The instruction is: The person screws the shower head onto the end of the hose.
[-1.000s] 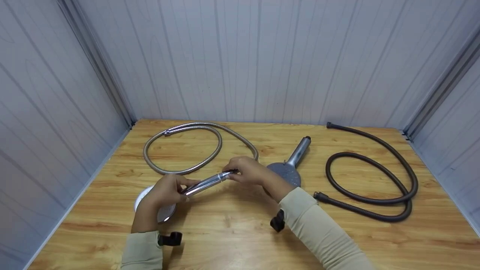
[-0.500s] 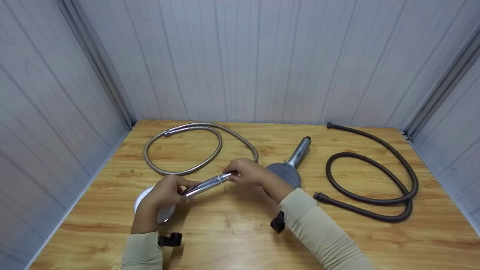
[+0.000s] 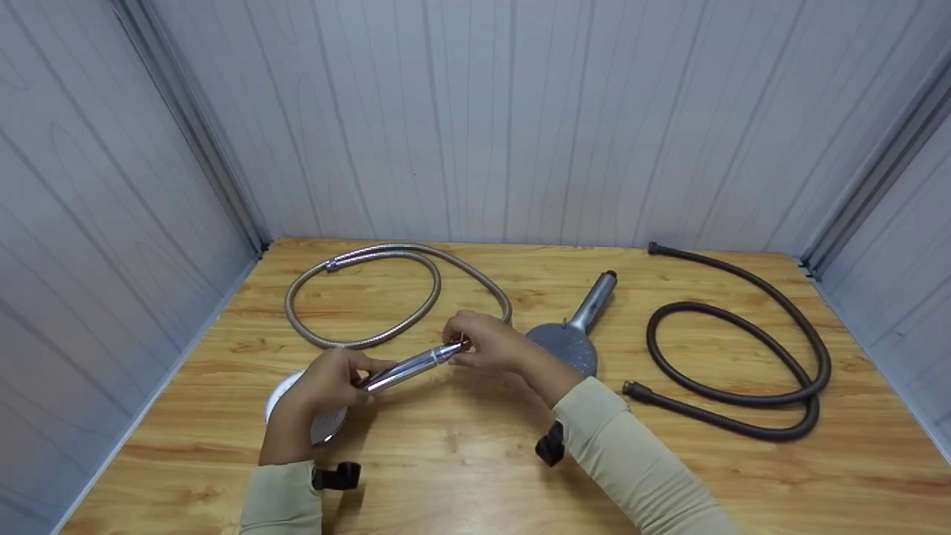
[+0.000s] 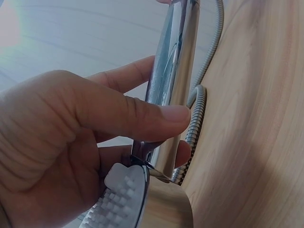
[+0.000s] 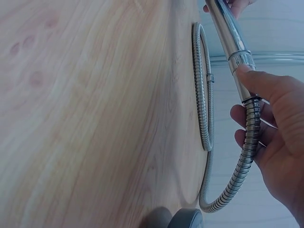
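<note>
My left hand (image 3: 323,383) grips the chrome shower head (image 4: 171,71) by its handle, thumb across the front and fingers behind. The round head with white nozzles (image 4: 121,197) sits just below that hand, partly covered by it in the head view. At the handle's far end, my right hand (image 3: 487,342) holds the end of the silver metal shower hose (image 5: 242,166). In the right wrist view the thumb presses on the hose's smooth chrome connector, which lines up with the handle, while the fingers lie behind the hose. From there the hose curves down and loops across the table.
A grey shower head (image 3: 561,345) lies behind my right forearm, its handle pointing away. Farther right, a dark shower hose (image 3: 732,399) lies in a loop on the wooden table (image 3: 475,461). Pale panelled walls (image 3: 475,119) close off the back and both sides.
The fingers of my right hand shift a little around the hose connector. My left hand and the shower head stay almost still.
</note>
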`<state>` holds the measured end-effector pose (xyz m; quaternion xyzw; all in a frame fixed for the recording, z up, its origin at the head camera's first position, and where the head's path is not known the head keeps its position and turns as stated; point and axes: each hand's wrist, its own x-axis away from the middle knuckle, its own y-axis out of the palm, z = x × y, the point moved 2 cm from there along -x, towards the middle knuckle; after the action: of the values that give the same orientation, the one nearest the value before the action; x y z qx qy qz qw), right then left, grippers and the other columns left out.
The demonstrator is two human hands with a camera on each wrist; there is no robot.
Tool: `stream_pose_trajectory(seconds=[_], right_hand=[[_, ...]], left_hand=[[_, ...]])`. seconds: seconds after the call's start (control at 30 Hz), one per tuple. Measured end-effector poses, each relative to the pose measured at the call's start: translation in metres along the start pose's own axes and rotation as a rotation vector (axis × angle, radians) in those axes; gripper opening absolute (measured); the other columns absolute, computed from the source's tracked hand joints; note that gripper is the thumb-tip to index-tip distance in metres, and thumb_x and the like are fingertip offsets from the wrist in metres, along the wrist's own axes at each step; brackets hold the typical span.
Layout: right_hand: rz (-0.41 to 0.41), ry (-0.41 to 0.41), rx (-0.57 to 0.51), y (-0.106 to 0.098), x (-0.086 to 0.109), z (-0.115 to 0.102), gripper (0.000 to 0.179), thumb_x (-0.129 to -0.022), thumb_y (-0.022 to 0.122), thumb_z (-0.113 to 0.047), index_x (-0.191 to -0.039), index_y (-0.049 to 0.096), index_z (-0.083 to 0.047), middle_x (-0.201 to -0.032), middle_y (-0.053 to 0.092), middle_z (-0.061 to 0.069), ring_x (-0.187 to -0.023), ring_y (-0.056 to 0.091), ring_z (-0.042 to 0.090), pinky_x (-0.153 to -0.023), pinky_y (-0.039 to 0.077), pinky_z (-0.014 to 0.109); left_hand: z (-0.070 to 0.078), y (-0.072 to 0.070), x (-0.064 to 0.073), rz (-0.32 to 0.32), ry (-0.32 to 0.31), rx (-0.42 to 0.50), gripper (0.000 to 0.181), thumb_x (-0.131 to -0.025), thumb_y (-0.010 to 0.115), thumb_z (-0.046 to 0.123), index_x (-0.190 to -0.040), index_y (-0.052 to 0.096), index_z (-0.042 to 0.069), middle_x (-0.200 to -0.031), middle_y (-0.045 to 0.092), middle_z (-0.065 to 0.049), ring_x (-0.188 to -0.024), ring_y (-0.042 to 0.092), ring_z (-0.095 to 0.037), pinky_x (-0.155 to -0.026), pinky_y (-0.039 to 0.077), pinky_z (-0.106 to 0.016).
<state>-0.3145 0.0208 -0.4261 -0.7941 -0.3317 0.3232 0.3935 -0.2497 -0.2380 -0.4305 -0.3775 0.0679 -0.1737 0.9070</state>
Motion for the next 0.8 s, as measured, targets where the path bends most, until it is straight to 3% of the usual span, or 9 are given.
stream_pose_trajectory(seconds=[0.63, 0.8], right_hand=[[-0.01, -0.046, -0.003, -0.0011, -0.0005, 0.0019, 0.016, -0.089, 0.071, -0.01, -0.102, 0.067, -0.001, -0.095, 0.064, 0.009, -0.086, 0.059, 0.02, -0.077, 0.049, 0.029], [-0.01, -0.059, 0.002, -0.0015, -0.0008, 0.0021, 0.016, -0.09, 0.07, -0.01, -0.102, 0.068, -0.001, -0.097, 0.065, 0.01, -0.087, 0.061, 0.02, -0.077, 0.05, 0.028]], left_hand=[[-0.0027, 0.0009, -0.001, -0.005, 0.037, 0.024, 0.056, -0.069, 0.077, -0.011, -0.118, 0.073, 0.016, -0.079, 0.065, -0.003, -0.056, 0.047, -0.012, -0.049, 0.042, -0.026], [-0.0025, 0.0004, -0.0014, 0.0, 0.02, 0.012, 0.058, -0.067, 0.077, -0.012, -0.117, 0.073, 0.017, -0.08, 0.066, -0.002, -0.057, 0.048, -0.012, -0.05, 0.043, -0.027]])
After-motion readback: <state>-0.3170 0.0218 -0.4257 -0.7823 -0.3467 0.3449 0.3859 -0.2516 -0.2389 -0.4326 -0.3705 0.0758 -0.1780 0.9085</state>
